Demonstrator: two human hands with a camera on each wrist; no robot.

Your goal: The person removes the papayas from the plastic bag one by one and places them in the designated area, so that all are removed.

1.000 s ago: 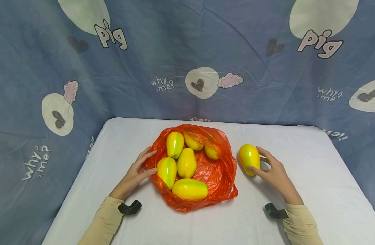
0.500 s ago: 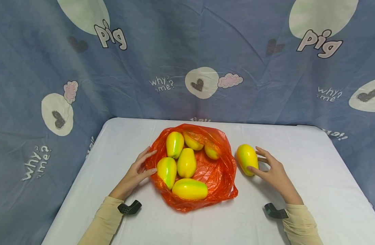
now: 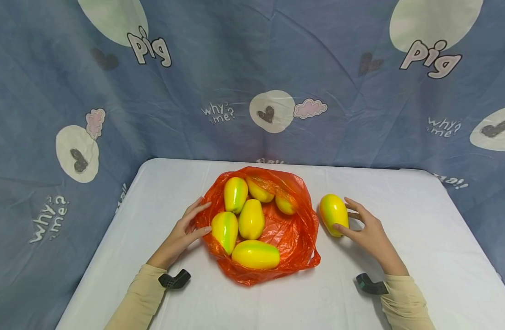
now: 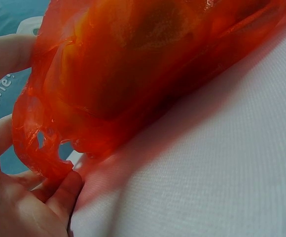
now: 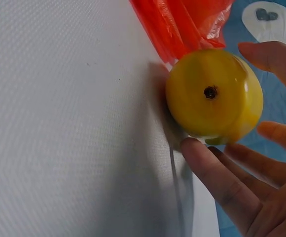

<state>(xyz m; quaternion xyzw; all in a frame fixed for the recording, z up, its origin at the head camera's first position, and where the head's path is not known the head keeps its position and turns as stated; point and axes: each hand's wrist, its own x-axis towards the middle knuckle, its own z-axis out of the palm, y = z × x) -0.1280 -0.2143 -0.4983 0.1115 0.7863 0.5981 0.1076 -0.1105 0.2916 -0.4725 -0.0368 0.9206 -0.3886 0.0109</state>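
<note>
An orange-red plastic bag (image 3: 291, 250) lies with its mouth wide on the table, holding several glossy yellow-green papayas (image 3: 252, 219). At the bag's left rim, my left hand (image 3: 180, 233) rests with spread, relaxed fingers; in the left wrist view the thin plastic (image 4: 49, 111) hangs against them. Just right of the bag, one more papaya (image 3: 333, 214) sits on the table. My right hand (image 3: 369, 231) is at its right side, fingers loosely bent and lightly touching or very near it. The right wrist view shows that papaya (image 5: 197, 98) end-on, a dark stem spot in its middle.
A white cloth (image 3: 302, 307) covers the table. Behind and to the left hangs a blue printed curtain (image 3: 219, 55). A black device (image 3: 175, 279) is at the left wrist, another black device (image 3: 372, 285) at the right.
The single papaya has shifted slightly left towards the bag, then a touch back right. My right fingers have moved a little left with it. My left hand and the bag look the same.
</note>
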